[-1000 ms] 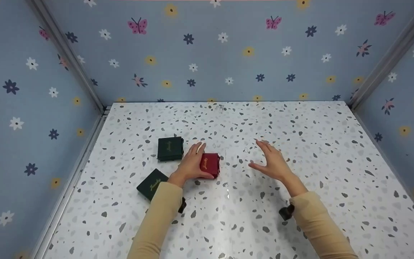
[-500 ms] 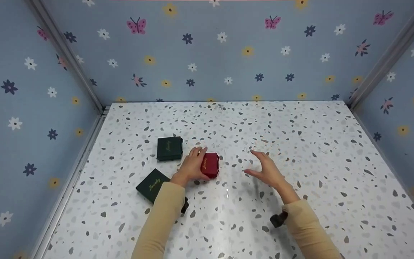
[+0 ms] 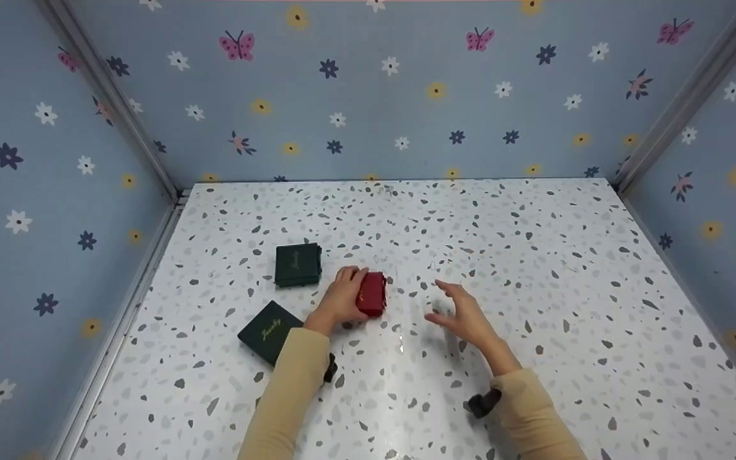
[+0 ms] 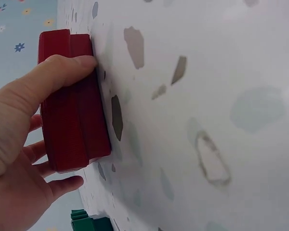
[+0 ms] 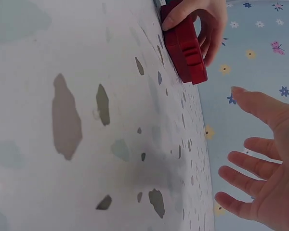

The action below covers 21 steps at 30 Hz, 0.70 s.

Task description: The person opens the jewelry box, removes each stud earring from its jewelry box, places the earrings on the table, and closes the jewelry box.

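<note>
In the head view my left hand (image 3: 341, 299) holds a small red jewelry box (image 3: 373, 295) from its left side. The left wrist view shows the thumb lying across one side of the red box (image 4: 70, 127), with the other fingers round the opposite side. Part of the gold lettering on the lid is covered. To the right, my right hand (image 3: 468, 316) is held apart from the box, its fingers spread and nothing in them. The right wrist view has the red box (image 5: 185, 50) beyond that hand's (image 5: 269, 159) thumb.
Two dark green jewelry boxes stand on the left: one farther back (image 3: 298, 264), one nearer and turned at an angle (image 3: 268, 332), partly behind the left sleeve (image 3: 291, 383). The speckled white tabletop (image 3: 534, 255) is bounded by blue flowered walls (image 3: 381, 89).
My right hand has come leftward and closer to my body, staying apart from the box. The left hand's fingers have drawn in round the red box, which stays about where it was.
</note>
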Each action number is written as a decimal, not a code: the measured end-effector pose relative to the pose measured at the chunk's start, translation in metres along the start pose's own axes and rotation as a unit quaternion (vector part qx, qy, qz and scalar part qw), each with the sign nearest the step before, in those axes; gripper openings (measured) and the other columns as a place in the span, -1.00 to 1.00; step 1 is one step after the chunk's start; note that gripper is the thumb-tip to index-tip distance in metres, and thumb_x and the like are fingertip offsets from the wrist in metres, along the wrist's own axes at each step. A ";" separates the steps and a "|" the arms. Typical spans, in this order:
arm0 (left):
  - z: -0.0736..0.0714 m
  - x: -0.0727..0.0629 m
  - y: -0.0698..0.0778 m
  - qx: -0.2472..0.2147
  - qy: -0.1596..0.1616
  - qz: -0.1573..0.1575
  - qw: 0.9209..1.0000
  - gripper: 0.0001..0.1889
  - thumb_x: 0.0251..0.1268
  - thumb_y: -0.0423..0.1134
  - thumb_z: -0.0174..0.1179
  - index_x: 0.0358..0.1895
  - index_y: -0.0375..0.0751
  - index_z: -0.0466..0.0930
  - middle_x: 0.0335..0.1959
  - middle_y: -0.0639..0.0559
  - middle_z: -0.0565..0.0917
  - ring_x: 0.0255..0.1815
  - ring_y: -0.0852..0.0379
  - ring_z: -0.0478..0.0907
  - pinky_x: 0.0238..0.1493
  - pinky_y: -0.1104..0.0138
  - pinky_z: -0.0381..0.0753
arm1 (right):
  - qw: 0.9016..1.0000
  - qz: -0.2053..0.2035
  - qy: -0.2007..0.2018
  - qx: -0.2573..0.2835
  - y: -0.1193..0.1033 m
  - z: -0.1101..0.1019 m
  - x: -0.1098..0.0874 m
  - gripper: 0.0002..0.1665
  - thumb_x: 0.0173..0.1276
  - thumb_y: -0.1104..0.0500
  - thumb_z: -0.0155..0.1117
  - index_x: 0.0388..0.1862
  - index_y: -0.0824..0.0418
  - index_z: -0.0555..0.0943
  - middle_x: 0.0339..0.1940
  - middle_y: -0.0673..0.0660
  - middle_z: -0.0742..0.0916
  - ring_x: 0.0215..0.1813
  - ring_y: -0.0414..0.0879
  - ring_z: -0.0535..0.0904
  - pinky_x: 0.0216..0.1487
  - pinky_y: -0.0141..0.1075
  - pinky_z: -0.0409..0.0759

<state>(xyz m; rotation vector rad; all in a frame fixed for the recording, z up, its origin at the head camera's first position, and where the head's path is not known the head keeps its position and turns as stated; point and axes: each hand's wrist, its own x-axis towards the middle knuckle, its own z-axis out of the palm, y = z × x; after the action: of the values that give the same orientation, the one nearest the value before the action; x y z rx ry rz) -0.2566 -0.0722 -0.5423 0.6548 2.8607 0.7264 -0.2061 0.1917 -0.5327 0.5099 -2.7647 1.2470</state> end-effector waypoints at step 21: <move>0.006 -0.008 0.006 0.012 0.037 0.010 0.999 0.02 -0.45 -0.19 0.47 0.27 -0.36 0.15 0.19 -0.27 0.20 0.20 -0.13 0.10 0.09 0.08 0.27 | 0.998 0.025 0.022 0.048 0.004 0.017 -0.022 -0.23 -0.02 0.18 0.41 0.17 0.37 0.34 0.10 0.25 0.49 0.04 0.17 0.41 0.00 0.02 0.36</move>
<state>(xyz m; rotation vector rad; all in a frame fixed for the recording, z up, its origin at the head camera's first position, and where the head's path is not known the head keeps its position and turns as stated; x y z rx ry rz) -0.2456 -0.0686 -0.5443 0.6760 2.9383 0.7351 -0.1850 0.1876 -0.5509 0.4169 -2.7076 1.3889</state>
